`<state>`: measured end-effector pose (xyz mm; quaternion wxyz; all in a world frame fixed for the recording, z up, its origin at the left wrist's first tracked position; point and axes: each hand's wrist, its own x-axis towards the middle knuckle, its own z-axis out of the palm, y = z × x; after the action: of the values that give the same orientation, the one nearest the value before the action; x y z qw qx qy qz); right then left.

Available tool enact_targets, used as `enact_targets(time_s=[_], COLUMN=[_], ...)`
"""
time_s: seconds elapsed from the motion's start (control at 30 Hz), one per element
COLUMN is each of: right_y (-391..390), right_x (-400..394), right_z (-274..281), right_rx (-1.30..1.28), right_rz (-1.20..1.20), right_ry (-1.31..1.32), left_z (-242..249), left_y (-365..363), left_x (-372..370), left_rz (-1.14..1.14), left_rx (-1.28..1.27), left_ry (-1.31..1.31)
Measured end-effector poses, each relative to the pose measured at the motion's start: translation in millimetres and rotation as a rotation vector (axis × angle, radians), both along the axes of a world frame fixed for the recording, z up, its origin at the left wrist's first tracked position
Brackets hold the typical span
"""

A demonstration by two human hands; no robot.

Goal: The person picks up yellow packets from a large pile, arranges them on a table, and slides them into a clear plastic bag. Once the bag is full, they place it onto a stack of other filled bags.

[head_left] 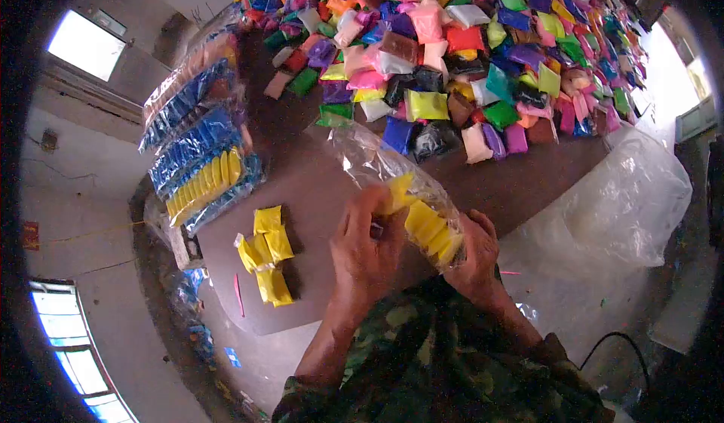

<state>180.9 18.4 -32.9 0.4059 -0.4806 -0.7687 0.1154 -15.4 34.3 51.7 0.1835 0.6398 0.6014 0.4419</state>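
A long clear plastic bag with several yellow packets in its near end lies between my hands. My right hand is closed round the near end of the bag. My left hand pinches a yellow packet at the bag's side, just above the packets inside. Left of my left hand, several loose yellow packets rest in a small group on the brown table.
A large heap of small coloured packets covers the table's far side. Filled clear bags of blue and yellow packets are stacked at the left. An empty plastic bag lies at the right. A pink stick sits near the left edge.
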Motion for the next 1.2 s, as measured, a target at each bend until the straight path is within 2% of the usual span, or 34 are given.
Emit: enact_targets(time_s=[0.2,0.4,0.47,0.53,0.6,0.7,0.93,1.0,1.07,1.2], right_y=[1,3,3,2,2,3,3,3,3,1], right_x=[-1,-2,-2,-2,-3,-3,-6,-4,-3,-3], right_z=[3,2,1,0,1,0,12,4,0,-1], right_rx=[0.029,0.078,0.077,0.054,0.067,0.083,0.044,0.068,0.083,0.076], right_rz=[-0.003,-0.002,-0.007,-0.016,-0.017,-0.022,-0.031,-0.018,-0.010,-0.021], right_ry=[-0.009,-0.007,-0.005,-0.012,0.000,0.002,-0.002,0.006,0.010,-0.010], left_z=[8,17,29,29,18,35,20,16,11,22], left_y=[12,14,14,16,19,19,22,25,25,22], left_x=[6,-13,-15,-15,-16,-17,-19,-21,-26,-30], left_rz=[-0.063,-0.148,-0.177,-0.209,-0.234,-0.310,-0.256,-0.261,-0.343,-0.387], left_rx=[-0.279,-0.366,-0.242,-0.118,0.010,-0.085,-0.147,-0.183,-0.080,-0.082], left_ry=[0.070,0.010,0.015,0.147,0.411,0.334,0.111,0.097,0.169,0.252])
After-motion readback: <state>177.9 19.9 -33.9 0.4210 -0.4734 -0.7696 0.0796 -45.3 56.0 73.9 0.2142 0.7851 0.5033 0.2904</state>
